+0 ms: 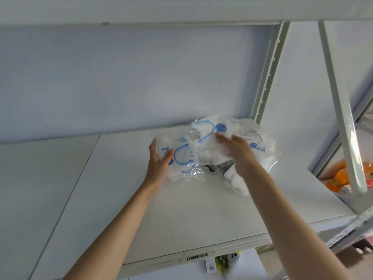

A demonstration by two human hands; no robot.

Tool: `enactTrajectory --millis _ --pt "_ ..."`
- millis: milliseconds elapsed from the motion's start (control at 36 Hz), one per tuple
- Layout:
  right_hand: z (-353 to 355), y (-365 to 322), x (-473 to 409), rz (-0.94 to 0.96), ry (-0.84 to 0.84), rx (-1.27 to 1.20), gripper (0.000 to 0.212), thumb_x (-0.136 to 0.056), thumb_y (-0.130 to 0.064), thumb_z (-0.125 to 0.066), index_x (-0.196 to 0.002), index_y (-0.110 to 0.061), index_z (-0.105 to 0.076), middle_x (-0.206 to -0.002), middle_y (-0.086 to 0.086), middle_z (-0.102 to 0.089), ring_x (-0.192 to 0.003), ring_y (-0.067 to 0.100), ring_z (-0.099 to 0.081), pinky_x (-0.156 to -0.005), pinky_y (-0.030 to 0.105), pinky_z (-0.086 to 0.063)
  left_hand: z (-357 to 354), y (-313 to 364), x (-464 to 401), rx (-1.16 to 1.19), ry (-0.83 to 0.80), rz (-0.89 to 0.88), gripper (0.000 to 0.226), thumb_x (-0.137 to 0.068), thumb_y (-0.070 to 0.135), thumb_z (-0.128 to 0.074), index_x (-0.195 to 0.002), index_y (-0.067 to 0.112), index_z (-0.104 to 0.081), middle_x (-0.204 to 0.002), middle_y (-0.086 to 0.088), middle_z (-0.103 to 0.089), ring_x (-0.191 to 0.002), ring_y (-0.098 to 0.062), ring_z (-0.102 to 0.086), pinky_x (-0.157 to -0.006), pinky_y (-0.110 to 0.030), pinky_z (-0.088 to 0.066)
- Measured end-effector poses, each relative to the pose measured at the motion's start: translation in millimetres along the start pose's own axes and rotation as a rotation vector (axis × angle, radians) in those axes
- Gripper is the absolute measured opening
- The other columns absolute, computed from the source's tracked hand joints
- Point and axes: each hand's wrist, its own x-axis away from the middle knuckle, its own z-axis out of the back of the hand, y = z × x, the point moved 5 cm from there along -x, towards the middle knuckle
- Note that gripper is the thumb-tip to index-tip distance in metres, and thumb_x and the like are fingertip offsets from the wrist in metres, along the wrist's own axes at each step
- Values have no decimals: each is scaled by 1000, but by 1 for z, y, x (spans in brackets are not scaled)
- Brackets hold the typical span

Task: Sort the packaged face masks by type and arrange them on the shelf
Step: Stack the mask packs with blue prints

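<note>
Left hand (159,158) grips one blue-printed mask pack (177,160); right hand (236,147) presses loosely spread fingers on another (207,142), both beside the shelf (141,199) upright (266,77). Best separate types before stacking.

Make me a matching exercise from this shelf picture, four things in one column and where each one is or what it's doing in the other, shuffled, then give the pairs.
Things
1. left hand
2. right hand
3. barcode label
4. orange packages

Places or states
A. stuck on the shelf's front edge
B. grips the blue-printed mask pack at its left end
C. beyond the shelf's right-hand upright, on the neighbouring rack
D. rests on the upper mask pack, fingers spread over it

Pairs: 1-B, 2-D, 3-A, 4-C
</note>
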Motion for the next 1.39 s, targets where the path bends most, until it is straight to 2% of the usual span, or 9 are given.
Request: enactTrajectory --millis 194,389,528,778,972,1056,1139,1250,1389 --pt "-44 42 -10 -45 -11 94 11 -89 -26 -65 -87 -15 -66 -65 -3 -60 -50 5 -55 -41 14 -39 -1 3 2 21 -12 -14 55 -98 12 -54 -146 23 -28 -114 1 -56 -87 -5 -59 -68 -8 -49" --pt "-41 36 -26 78 -31 377 27 -78 -33 -76 -93 -13 -64 -86 5 -66 -77 22 -63 -65 34 -50 13 4 -4 -26 22 -32 47 -100 17 -50 -144 20 -32 -114 -2 -56 -87 -7 -58 -76 -14 -49" --pt "-37 9 -36 253 -248 667 35 -77 -33 -77 -102 -18 -59 -80 -2 -59 -69 12 -53 -63 24 -40 24 13 -5 -39 15 -43 43 -100 18 -50 -141 20 -35 -112 0 -55 -85 -5 -57 -70 -8 -48" --pt "-58 -14 -33 335 -493 1171 46 -75 -41 -76 -108 -14 -60 -103 5 -64 -94 26 -59 -82 36 -46 16 15 3 -106 -201 -8 65 -93 9 -61 -148 22 -27 -110 1 -60 -88 -5 -62 -71 -13 -51" --pt "-27 10 -33 261 29 671 83 -71 -47 -78 -138 -19 -36 -128 6 -47 -117 23 -47 -101 43 -41 22 18 4 -96 -51 -66 70 -92 9 -62 -149 21 -22 -125 -4 -52 -90 -6 -60 -71 -10 -50" --pt "-26 40 -23 -37 -15 249 63 -79 -32 -76 -131 -12 -46 -110 5 -60 -96 18 -61 -82 32 -52 26 13 -1 -97 -15 -78 74 -92 14 -64 -150 24 -18 -147 -6 -40 -118 -19 -56 -95 -25 -48" --pt "-32 49 -16 -80 -68 3 20 -85 -8 -69 -103 -4 -61 -83 6 -64 -64 13 -60 -57 18 -49 23 9 -2 -90 -66 -36 75 -93 16 -63 -151 26 -17 -145 -7 -43 -119 -19 -56 -92 -26 -49" --pt "-21 27 -24 103 -32 167 13 -85 -2 -68 -96 -7 -63 -74 5 -67 -53 11 -58 -55 18 -49 28 8 -4 -100 -107 3 70 -95 17 -59 -152 22 -17 -139 -9 -48 -111 -16 -58 -91 -24 -47" --pt "-35 -8 -31 298 -392 595 17 -79 2 -71 -88 -12 -65 -66 3 -66 -48 6 -56 -56 21 -45 46 4 -10 -77 -115 92 61 -99 19 -53 -151 21 -21 -129 -9 -55 -89 -8 -60 -80 -23 -49"
